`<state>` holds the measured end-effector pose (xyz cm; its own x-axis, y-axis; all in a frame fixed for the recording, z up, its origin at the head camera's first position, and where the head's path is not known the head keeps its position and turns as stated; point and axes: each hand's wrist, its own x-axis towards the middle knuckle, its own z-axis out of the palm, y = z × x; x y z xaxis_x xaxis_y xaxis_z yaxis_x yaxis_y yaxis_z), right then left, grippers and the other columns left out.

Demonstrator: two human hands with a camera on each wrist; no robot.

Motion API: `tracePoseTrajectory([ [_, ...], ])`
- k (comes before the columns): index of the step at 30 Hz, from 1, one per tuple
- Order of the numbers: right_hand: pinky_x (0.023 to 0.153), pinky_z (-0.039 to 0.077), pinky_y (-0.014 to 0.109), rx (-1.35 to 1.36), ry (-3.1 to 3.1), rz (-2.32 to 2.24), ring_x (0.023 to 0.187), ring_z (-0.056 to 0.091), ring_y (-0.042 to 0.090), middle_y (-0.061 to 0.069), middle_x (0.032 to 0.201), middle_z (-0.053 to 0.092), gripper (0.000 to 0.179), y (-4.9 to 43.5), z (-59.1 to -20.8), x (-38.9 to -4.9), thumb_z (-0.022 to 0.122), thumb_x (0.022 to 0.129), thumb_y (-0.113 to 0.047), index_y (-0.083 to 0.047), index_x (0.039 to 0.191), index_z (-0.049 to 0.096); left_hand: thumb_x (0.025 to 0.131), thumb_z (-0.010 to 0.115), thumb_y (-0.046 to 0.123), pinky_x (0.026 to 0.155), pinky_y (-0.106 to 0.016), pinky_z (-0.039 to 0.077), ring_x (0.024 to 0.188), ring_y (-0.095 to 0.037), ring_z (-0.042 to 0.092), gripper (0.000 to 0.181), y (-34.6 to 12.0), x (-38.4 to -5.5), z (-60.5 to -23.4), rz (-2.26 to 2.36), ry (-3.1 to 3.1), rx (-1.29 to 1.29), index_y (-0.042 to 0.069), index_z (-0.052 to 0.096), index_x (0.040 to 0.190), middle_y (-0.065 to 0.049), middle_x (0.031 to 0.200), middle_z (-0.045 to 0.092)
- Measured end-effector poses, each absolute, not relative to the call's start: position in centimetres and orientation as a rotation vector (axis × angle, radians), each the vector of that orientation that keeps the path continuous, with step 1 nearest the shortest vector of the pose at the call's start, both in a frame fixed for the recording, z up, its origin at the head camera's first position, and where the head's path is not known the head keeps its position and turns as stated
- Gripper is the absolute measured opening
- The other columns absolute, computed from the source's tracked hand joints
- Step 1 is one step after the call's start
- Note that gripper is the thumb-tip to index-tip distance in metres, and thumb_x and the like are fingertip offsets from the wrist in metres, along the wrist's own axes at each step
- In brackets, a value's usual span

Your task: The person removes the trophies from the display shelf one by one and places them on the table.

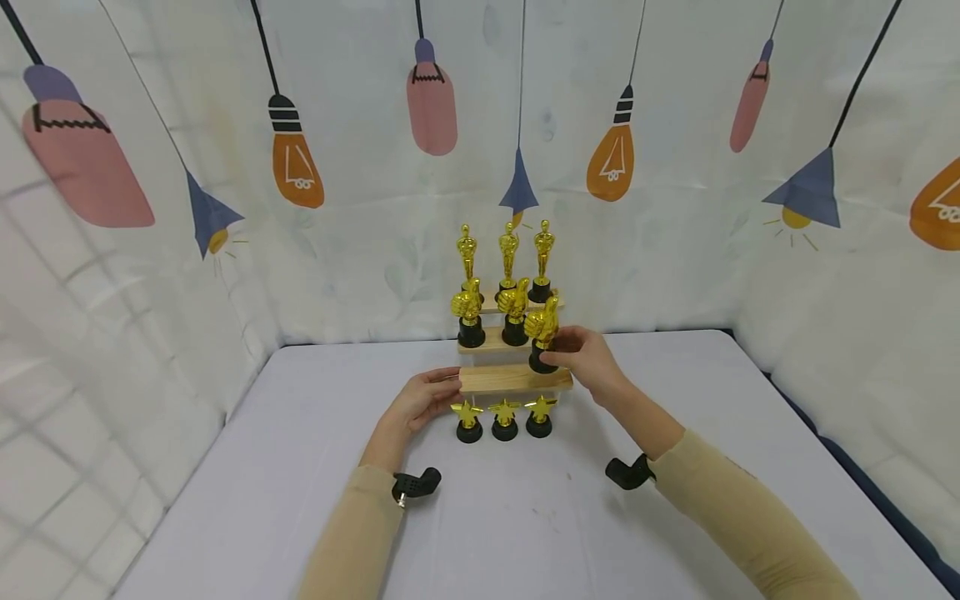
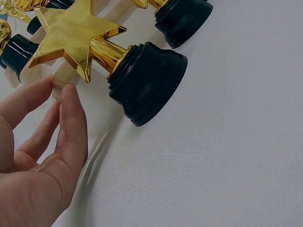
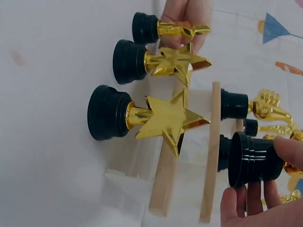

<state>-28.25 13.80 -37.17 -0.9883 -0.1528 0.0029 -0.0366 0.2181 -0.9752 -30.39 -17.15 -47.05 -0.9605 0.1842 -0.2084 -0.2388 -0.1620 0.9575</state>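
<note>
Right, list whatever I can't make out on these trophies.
- Held thumbs-up trophy: right wrist view, gold top mostly cut off by the right edge.
- Middle star trophy: left wrist view, star mostly cut off by the top edge.
- Left gold figurine: head view, base partly hidden by the left thumbs-up trophy.

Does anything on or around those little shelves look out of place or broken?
Only one thumbs-up trophy: the right hand holds it in the air, out of line with its two mates on the middle shelf. Nothing looks broken; the star trophies stand upright.
</note>
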Motion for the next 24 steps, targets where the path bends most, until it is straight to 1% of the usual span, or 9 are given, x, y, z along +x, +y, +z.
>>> tracePoseTrajectory([
  [3, 0.105, 0.048, 0.044, -0.177, 2.366, -1.896, 0.122, 0.056, 0.032, 0.018, 0.132, 0.059, 0.052, 13.6, -37.3, -27.8, 0.078, 0.092, -0.01, 0.004, 0.136, 0.054, 0.099, 0.067, 0.002, 0.085, -0.028, 0.059, 0.097, -0.018, 0.069, 0.052, -17.2, -30.5, -47.1, 2.204, 1.823, -0.07, -0.008, 0.048, 0.147, -0.022, 0.132, 0.061],
  [10, 0.106, 0.049, 0.043, -0.194, 2.32, -1.908, 0.122, 0.057, 0.031, 0.016, 0.132, 0.06, 0.05, 13.3, -37.6, -26.8, 0.078, 0.092, -0.009, 0.002, 0.135, 0.056, 0.099, 0.067, 0.002, 0.087, -0.029, 0.059, 0.102, -0.019, 0.069, 0.053, -17.2, -30.6, -47.4, 2.209, 1.808, -0.092, -0.007, 0.047, 0.147, -0.024, 0.137, 0.058],
  [17, 0.1, 0.051, 0.039, -0.231, 2.299, -1.914, 0.114, 0.059, 0.027, 0.014, 0.126, 0.062, 0.047, 12.7, -37.5, -25.3, 0.078, 0.092, -0.008, 0.001, 0.134, 0.058, 0.099, 0.067, 0.002, 0.088, -0.03, 0.059, 0.101, -0.019, 0.069, 0.053, -17.2, -30.6, -47.4, 2.209, 1.809, -0.068, -0.008, 0.047, 0.147, -0.025, 0.137, 0.057],
  [20, 0.099, 0.051, 0.04, -0.243, 2.284, -1.912, 0.115, 0.058, 0.028, 0.014, 0.126, 0.062, 0.049, 12.5, -37.6, -24.9, 0.078, 0.092, -0.009, 0.0, 0.136, 0.057, 0.099, 0.067, 0.001, 0.087, -0.03, 0.059, 0.1, -0.019, 0.069, 0.053, -17.2, -30.6, -47.4, 2.214, 1.802, -0.067, -0.008, 0.047, 0.147, -0.025, 0.137, 0.057],
  [24, 0.102, 0.05, 0.043, -0.23, 2.282, -1.882, 0.118, 0.057, 0.029, 0.013, 0.129, 0.061, 0.051, 12.1, -37.9, -24.4, 0.079, 0.091, -0.011, -0.002, 0.137, 0.058, 0.098, 0.068, 0.002, 0.087, -0.03, 0.059, 0.099, -0.019, 0.069, 0.054, -17.2, -30.8, -47.3, 2.209, 1.8, -0.065, -0.008, 0.047, 0.147, -0.025, 0.137, 0.057],
])
